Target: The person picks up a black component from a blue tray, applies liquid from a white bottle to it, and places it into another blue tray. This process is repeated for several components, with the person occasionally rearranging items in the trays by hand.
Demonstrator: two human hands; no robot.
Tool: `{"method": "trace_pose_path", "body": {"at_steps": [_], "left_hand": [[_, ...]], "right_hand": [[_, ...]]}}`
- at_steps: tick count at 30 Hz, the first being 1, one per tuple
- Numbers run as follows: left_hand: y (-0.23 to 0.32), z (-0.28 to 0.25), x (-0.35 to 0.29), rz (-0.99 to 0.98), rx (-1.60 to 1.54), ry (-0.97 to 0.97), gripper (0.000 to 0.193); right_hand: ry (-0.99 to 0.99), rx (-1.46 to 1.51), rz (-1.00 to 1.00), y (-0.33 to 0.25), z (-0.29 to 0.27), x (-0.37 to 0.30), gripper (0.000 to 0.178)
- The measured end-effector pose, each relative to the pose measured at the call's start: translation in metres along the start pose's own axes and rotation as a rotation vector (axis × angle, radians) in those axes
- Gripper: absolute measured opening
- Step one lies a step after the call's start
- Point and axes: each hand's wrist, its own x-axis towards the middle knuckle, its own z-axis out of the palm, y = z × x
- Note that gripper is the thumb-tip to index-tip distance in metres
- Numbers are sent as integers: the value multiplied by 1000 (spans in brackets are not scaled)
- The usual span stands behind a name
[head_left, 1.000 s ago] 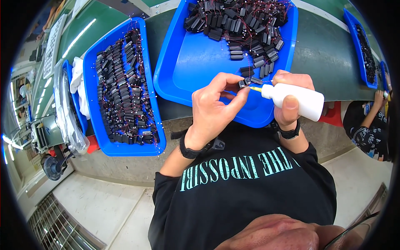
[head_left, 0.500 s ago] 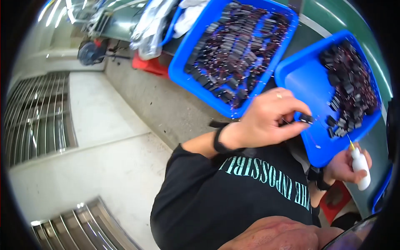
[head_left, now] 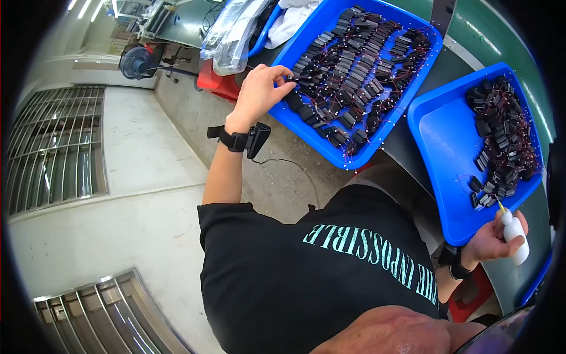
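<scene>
My left hand [head_left: 259,91] is at the left rim of the larger blue tray [head_left: 306,133]. Its thumb and forefinger are pinched together on a small black part [head_left: 290,78], mostly hidden by the fingertips. Rows of small black blocks with thin red and black wires [head_left: 359,68] fill this tray. My right hand [head_left: 490,241] grips a white squeeze bottle [head_left: 514,236] with a thin yellow nozzle, at the lower right corner of the second blue tray [head_left: 436,171]. The nozzle tip points at a loose heap of similar wired black blocks [head_left: 504,138] on that tray's right side.
Both trays rest on a dark green worktable [head_left: 407,141]. Clear plastic bags [head_left: 233,41] and a white cloth [head_left: 292,23] lie beyond the larger tray. A red stool [head_left: 217,81] and a fan [head_left: 135,62] are farther left. A black cable [head_left: 295,165] hangs from my left wrist device.
My left hand has moved left and away, from over the right tray to the larger tray's left rim. My right hand still holds the bottle in nearly the same place.
</scene>
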Motion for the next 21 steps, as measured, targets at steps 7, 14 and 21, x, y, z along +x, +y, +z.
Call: {"method": "trace_pose_path", "body": {"at_steps": [7, 14, 21], "left_hand": [[4, -2, 4, 25, 83, -52, 24], [9, -2, 2, 49, 76, -119, 28], [72, -21, -17, 13, 189, 106, 35]], "right_hand": [[-7, 0, 7, -8, 9, -9, 59], [-35, 59, -26, -8, 12, -7, 57], [128, 171, -130, -11, 21, -12, 56]]}}
